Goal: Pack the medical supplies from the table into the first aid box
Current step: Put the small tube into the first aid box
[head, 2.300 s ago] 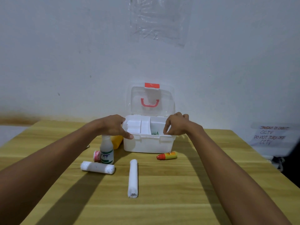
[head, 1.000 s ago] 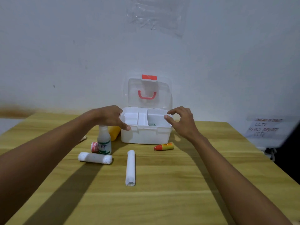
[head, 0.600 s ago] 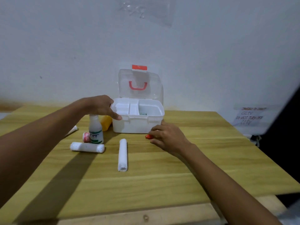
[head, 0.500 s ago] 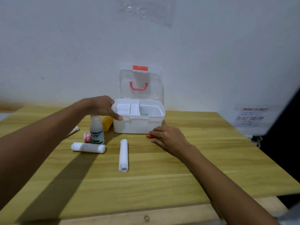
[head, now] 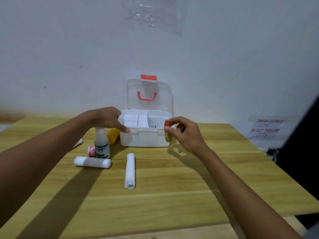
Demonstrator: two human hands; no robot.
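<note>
Right hand (head: 187,134) pinches the small yellow bottle with its red cap (head: 167,123) upright at the front right corner of the white plastic first aid box (head: 145,137), clear lid up. Left hand (head: 110,119) rests loose-fingered on the box's left rim. Two cylindrical gauze rolls (head: 129,170) lie on the wood-grain bench (head: 172,195), beside a translucent white bottle (head: 101,144).

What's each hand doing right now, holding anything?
Left hand: open, resting on the first aid box rim, holding nothing.
Right hand: closed on the small red-capped yellow bottle, beside the box.
</note>
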